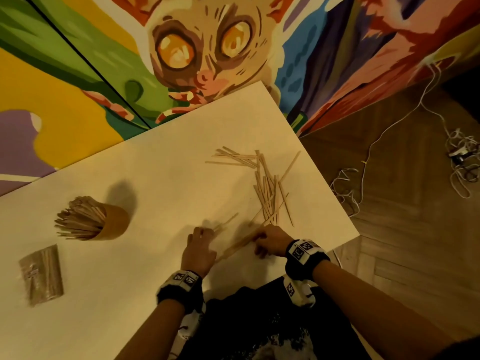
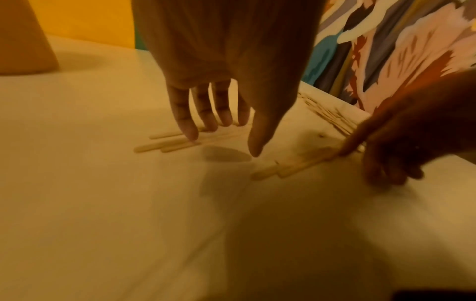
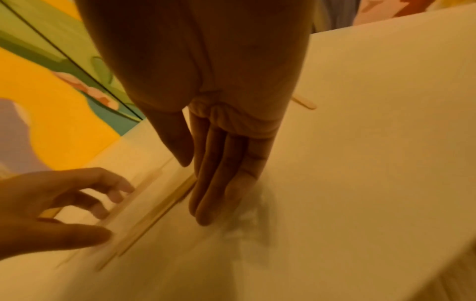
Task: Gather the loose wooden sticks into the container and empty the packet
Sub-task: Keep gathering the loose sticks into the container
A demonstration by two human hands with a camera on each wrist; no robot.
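Observation:
A scatter of loose wooden sticks (image 1: 267,196) lies on the right side of the white table (image 1: 155,178). A brown paper cup (image 1: 114,223), the container, stands at the left, packed with sticks. Nearer me lies the clear packet (image 1: 42,275) with sticks inside. My left hand (image 1: 200,245) has straight fingers; in the left wrist view the fingertips (image 2: 190,136) touch a few sticks (image 2: 167,143). My right hand (image 1: 270,242) presses flat fingers (image 3: 219,193) against another small bundle of sticks (image 3: 159,211) near the front edge. Neither hand grips anything.
The table's right edge (image 1: 337,203) runs close to the stick pile, with wooden floor and tangled white cables (image 1: 459,157) beyond. A painted mural wall (image 1: 181,48) stands right behind the table. Bare tabletop lies between the cup and my hands.

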